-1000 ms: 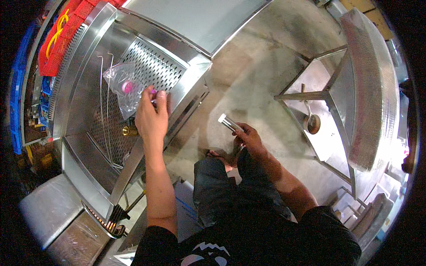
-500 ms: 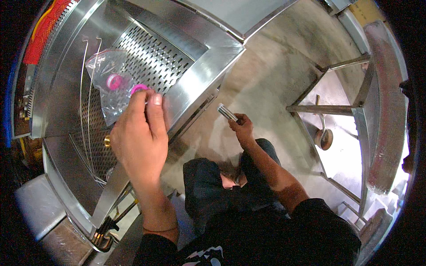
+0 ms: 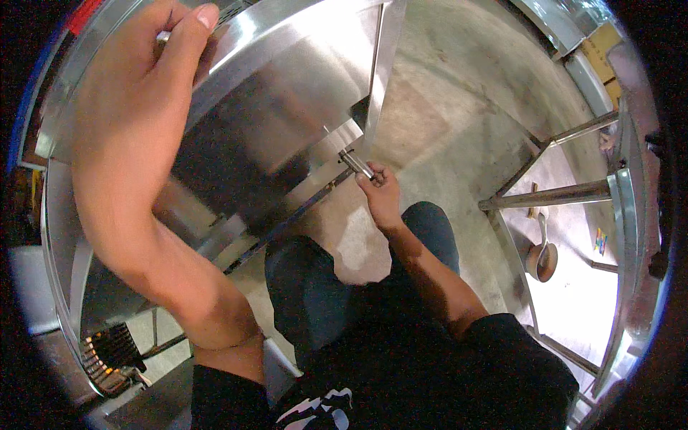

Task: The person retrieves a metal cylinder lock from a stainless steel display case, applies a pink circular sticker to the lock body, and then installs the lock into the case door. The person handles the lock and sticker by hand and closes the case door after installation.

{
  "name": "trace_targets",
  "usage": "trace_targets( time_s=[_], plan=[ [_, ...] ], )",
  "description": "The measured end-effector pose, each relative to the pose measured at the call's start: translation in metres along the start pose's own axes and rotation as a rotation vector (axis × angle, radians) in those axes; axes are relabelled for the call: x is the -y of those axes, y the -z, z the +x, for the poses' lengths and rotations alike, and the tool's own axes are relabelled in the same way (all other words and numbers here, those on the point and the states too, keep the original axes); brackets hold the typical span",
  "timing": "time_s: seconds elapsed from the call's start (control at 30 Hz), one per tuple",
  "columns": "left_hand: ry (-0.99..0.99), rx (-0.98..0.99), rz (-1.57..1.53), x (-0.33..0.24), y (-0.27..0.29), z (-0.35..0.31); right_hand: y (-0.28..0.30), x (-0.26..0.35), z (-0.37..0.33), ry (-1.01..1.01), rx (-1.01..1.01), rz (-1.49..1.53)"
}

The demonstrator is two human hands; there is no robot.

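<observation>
My right hand [image 3: 383, 197] pinches a short, shiny metal tube [image 3: 357, 164] between thumb and fingers. The tube's far end meets, or comes very near, a small steel block [image 3: 347, 138] on the underside of the stainless-steel unit [image 3: 272, 93]; actual contact is hard to make out. Up at the unit's top rim, my left hand [image 3: 143, 57] has its fingers curled in, the thumb close to the index finger. A small pale spot shows between those fingers, but what they grip is hidden. My left forearm covers much of the unit's left side.
A tubular metal frame [image 3: 555, 196] stands at the right. Beyond its bars, a round brown bowl [image 3: 542, 264] with a spoon-like utensil lies low down. A dark ridged part [image 3: 111, 358] sits at lower left, and a cardboard box [image 3: 602, 54] at far right.
My left hand has moved up and left, away from the bag with pink rings, which is now out of sight. My right hand has brought the tube to the steel block. The view has shifted.
</observation>
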State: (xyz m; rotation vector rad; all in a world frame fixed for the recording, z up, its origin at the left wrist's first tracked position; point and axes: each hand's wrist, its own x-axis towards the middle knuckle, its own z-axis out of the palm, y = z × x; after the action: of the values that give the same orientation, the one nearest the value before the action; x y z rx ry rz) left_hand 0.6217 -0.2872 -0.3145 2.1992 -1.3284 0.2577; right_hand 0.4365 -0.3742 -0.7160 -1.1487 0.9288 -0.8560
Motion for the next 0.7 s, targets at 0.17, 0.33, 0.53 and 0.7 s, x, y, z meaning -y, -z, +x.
trace_targets(
  time_s=[0.17,0.33,0.53,0.7],
  plan=[
    [-0.028,0.013,0.057,-0.001,0.004,-0.003,-0.012,0.001,0.005,0.055,-0.04,-0.111],
    [-0.092,-0.073,0.148,-0.02,0.003,-0.009,-0.024,-0.006,0.005,0.076,-0.075,-0.047],
    [-0.012,-0.223,0.306,-0.027,-0.006,-0.012,-0.026,-0.011,0.015,0.104,-0.049,0.03],
    [0.053,-0.176,0.192,-0.019,-0.011,-0.008,-0.023,-0.009,0.011,0.041,-0.055,0.066]
  ],
)
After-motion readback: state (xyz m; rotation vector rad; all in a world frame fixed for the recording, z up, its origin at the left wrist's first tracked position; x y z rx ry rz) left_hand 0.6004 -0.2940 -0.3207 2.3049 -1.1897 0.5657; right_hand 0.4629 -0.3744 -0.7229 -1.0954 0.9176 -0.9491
